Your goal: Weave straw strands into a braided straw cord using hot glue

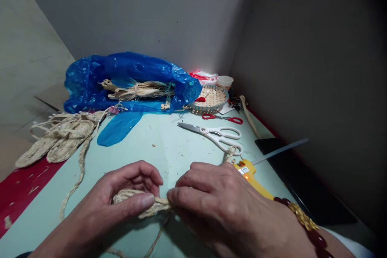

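Near the front of the table, my left hand point(127, 197) is closed around a small coiled piece of braided straw point(151, 209), the thumb pressing on its top. My right hand point(214, 201) pinches the piece's right end, where a strand meets the coil. A thin straw cord point(159, 236) hangs down from between the hands toward the bottom edge. Part of the piece is hidden inside my left palm. Beyond my right hand lies a yellow glue gun point(256, 183) with a glue stick in it and an orange light glowing.
White-handled scissors point(211, 133) and red-handled scissors point(222, 118) lie beyond my hands. Woven straw slippers point(69, 137) rest at the left. A blue plastic bag point(136, 64) holding a straw bundle point(142, 90), a round basket point(211, 98) and a cup point(225, 81) stand by the wall.
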